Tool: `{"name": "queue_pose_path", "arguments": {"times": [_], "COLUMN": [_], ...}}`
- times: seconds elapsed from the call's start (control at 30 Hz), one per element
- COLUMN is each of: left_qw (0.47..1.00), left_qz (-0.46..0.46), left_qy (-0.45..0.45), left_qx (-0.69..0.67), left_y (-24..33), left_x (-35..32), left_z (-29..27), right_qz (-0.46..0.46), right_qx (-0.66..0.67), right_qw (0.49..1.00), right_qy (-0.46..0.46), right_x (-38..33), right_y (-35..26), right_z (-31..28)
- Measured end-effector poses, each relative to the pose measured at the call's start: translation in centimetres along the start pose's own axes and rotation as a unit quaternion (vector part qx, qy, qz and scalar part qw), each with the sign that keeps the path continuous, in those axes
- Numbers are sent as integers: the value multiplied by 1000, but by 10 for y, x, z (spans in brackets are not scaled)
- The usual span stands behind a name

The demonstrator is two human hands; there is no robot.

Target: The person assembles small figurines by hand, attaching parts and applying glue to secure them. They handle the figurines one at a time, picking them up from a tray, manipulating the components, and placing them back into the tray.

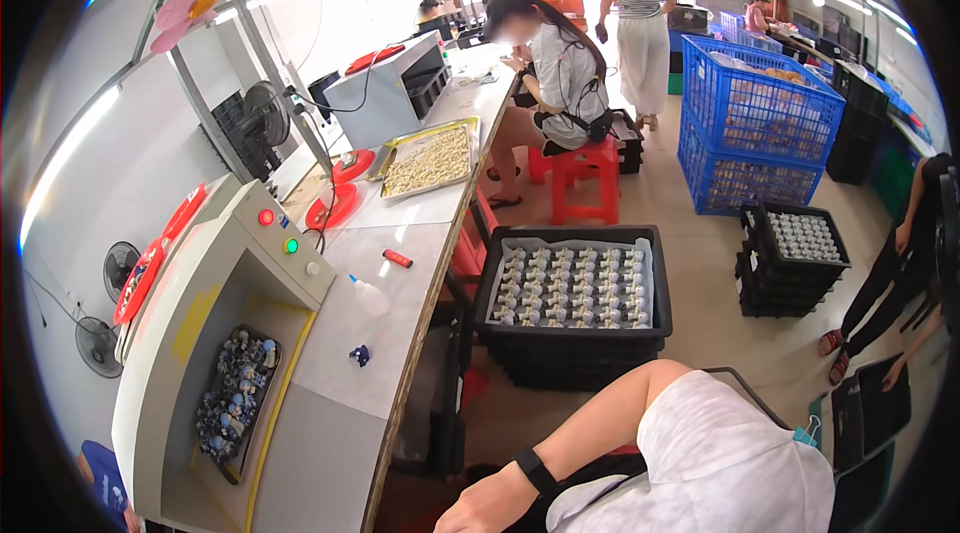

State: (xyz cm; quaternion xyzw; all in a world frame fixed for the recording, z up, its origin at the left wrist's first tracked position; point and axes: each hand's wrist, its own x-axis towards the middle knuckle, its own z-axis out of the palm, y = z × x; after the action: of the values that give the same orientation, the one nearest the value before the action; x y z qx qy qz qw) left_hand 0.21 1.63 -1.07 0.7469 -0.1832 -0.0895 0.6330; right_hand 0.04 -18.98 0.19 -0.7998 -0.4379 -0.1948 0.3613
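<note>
At the lower edge, my right hand (482, 512) comes into view with a black band on its wrist. The fingers are cut off by the frame, so what they hold, if anything, is hidden. My left hand is out of sight. To the left, on the grey worktable (335, 373), lie a small dark blue piece (359, 356), a clear squeeze bottle (371, 296) with a blue tip and a short red cylinder (397, 258). Inside a beige machine housing (190, 318), a dark tray holds many small blue and white parts (236, 393).
Stacked black crates (570, 343) beside the table hold rows of small grey-white figures. Farther along lies a tray of pale pieces (428, 161). A co-worker (565, 73) sits on a red stool (585, 178). Blue crates (755, 123) stand right; another person (880, 263) is at the right edge.
</note>
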Motion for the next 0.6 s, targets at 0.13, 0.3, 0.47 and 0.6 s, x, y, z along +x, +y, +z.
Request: {"name": "queue_pose_path", "arguments": {"times": [0.13,0.3,0.47,0.6], "left_qw": [1000,1000,1000,1000], "left_qz": [7,-12,9,-6], "left_qy": [13,5,10,9], "left_qx": [-8,-12,-14,-10], "left_y": [-6,-12,-14,-15], "left_x": [-1,-1,0,-1], "left_z": [-1,-4,-2,-4], "right_qz": [4,14,35,21], "right_qx": [21,17,35,5], "right_qw": [1000,1000,999,1000], "right_qy": [5,-20,-10,-11], "right_x": [1,2,0,0], "right_y": [1,2,1,0], "right_z": [3,3,5,3]}}
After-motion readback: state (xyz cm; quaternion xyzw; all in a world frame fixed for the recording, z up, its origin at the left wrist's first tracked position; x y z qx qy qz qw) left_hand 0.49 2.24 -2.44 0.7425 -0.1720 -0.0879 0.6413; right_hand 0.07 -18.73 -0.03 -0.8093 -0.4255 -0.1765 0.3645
